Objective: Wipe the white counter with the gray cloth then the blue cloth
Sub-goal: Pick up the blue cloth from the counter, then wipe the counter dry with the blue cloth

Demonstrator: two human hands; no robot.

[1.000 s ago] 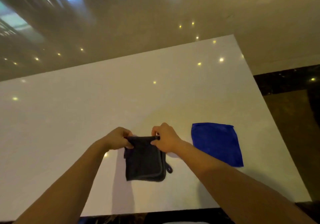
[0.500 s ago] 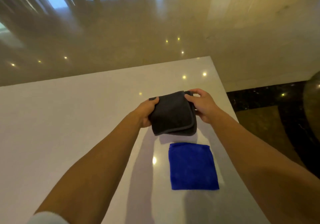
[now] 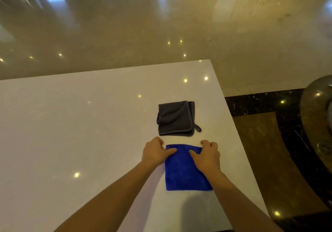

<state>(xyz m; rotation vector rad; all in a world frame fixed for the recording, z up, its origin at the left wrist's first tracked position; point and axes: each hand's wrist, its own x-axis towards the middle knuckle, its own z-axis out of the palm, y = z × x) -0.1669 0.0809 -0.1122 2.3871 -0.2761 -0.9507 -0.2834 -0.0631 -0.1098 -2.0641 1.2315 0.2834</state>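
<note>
The folded gray cloth [image 3: 176, 118] lies flat on the white counter [image 3: 80, 133], near its right edge, with a small loop sticking out at its lower right corner. No hand touches it. Just in front of it lies the folded blue cloth [image 3: 185, 172]. My left hand [image 3: 155, 152] pinches the blue cloth's far left corner, thumb on top. My right hand [image 3: 206, 157] grips its far right corner the same way. Both forearms reach in from the bottom of the view.
The counter's right edge [image 3: 239, 142] drops to a dark and tan polished floor. Its far edge meets a glossy beige floor with light reflections. A rounded grey object [image 3: 318, 116] sits at the right border.
The gray cloth was held up in both hands; it now rests on the counter beyond the blue cloth. Both hands have let it go and taken the blue cloth's far corners.
</note>
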